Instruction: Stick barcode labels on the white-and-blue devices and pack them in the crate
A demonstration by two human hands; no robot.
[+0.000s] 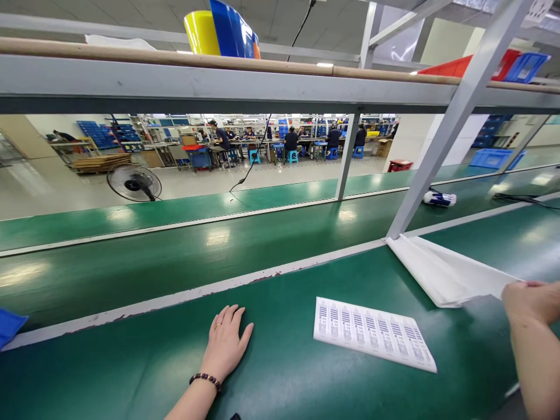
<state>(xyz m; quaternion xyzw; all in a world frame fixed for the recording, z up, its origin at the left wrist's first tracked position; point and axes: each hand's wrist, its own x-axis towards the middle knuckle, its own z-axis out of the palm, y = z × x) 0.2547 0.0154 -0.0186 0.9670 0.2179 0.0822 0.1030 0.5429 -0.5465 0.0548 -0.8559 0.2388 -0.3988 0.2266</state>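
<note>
My left hand [228, 341] lies flat on the green work surface [271, 379], fingers spread, with a ring and a dark beaded bracelet on it. Nothing is under its fingers that I can see. At the right edge, my right hand [531, 300] is closed on the corner of a thin white sheet [450, 271], pulling it up into a fold. The sheet's far end reaches the foot of the metal post. Between my hands lies a sheet of printed labels [371, 333], white with rows of dark text and bars, touched by neither hand.
A slanting metal post [455, 128] rises behind the white sheet. A white and blue roll-shaped object [440, 199] and a black cable [525, 198] lie farther right. Overhead runs a shelf [219, 76] with coloured bins. A fan [134, 182] and seated people are beyond the conveyor.
</note>
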